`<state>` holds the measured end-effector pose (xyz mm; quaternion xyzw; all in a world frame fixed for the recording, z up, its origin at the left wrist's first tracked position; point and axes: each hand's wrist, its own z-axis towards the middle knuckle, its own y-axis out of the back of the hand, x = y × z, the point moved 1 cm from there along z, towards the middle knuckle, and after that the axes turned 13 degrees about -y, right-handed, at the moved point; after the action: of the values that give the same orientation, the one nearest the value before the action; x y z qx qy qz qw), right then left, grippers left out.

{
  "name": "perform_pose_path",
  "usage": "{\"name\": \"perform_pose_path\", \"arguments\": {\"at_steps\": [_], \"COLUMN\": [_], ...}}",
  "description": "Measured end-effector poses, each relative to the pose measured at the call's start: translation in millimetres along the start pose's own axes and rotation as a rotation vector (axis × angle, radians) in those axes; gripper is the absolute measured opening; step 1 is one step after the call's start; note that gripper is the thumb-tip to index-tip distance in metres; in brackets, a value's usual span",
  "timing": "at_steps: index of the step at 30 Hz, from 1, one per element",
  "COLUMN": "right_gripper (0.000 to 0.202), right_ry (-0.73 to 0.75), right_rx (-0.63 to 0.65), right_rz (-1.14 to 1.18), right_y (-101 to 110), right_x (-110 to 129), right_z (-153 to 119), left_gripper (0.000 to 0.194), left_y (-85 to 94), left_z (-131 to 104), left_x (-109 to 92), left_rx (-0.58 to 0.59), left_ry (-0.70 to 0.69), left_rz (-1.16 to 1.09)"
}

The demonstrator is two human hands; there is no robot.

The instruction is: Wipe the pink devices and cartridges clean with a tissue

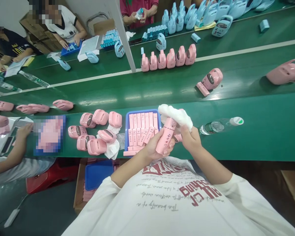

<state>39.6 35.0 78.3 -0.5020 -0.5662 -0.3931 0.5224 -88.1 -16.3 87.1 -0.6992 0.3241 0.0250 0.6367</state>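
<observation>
My left hand [152, 146] is closed round a long pink plastic panel [166, 136] with dark icons printed along its face. A bunched white cloth [175, 114] is gripped by my right hand [190, 139] and lies against the panel's upper end. Part of another pink piece shows behind my hands, mostly hidden. Just left of my left hand is a blue tray [127, 131] with several small pink panels [137, 120] in rows. Farther left, several pink handled housings [96, 146] stand and lie beside crumpled white tissue [112, 150].
A clear plastic bottle [217, 126] lies to the right. Pink housings [170, 58] line the belt [108, 88] ahead, with light blue ones [179, 23] beyond. A metal post [124, 36] rises from the divider. Co-workers sit left and opposite. Below, a carton [80, 186] holds a blue tray.
</observation>
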Motion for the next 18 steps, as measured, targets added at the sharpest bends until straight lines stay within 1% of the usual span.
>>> {"name": "perform_pose_path", "arguments": {"at_steps": [2,3,4,6,7,8,10,12,13,14,15,16,18], "right_gripper": [0.057,0.057,0.057,0.057,0.057,0.058,0.059,0.061,0.061,0.062,0.064,0.065,0.065], "right_ry": [-0.003,-0.011,-0.024,-0.056,-0.076,-0.098,-0.151,-0.204,-0.227,-0.248,-0.268,-0.291,-0.345], "right_rx": [0.029,0.022,-0.011,-0.143,-0.226,-0.301,-0.404,-0.46,-0.483,-0.507,-0.53,-0.545,-0.537], "right_rz": [0.033,0.065,0.101,0.175,0.207,0.227,0.198,0.057,-0.043,-0.147,-0.244,-0.327,-0.446], "right_y": [0,1,3,11,18,26,46,67,76,84,90,95,99], "right_x": [-3,-4,-5,-8,-10,-13,-20,-30,-34,-38,-43,-46,-54], "right_z": [2,3,4,7,9,9,8,4,1,-2,-5,-8,-12], "left_gripper": [0.041,0.042,0.044,0.049,0.052,0.054,0.054,0.045,0.041,0.038,0.036,0.035,0.032], "left_y": [0.1,0.9,2.3,6.8,9.8,13.2,20.6,28.1,32.0,36.2,40.7,45.5,54.8], "left_z": [2,2,2,0,-2,-4,-6,-3,0,6,12,19,31], "left_x": [0,0,-2,-6,-8,-10,-9,1,9,18,29,40,59], "left_rx": [0.009,0.014,0.017,0.02,0.017,0.013,0.035,0.16,0.247,0.328,0.392,0.424,0.445], "left_ry": [0.001,0.011,0.029,0.062,0.078,0.103,0.181,0.316,0.389,0.455,0.518,0.568,0.643], "left_rz": [0.036,0.061,0.096,0.227,0.347,0.515,0.997,1.557,1.78,1.938,2.03,2.068,2.087]}}
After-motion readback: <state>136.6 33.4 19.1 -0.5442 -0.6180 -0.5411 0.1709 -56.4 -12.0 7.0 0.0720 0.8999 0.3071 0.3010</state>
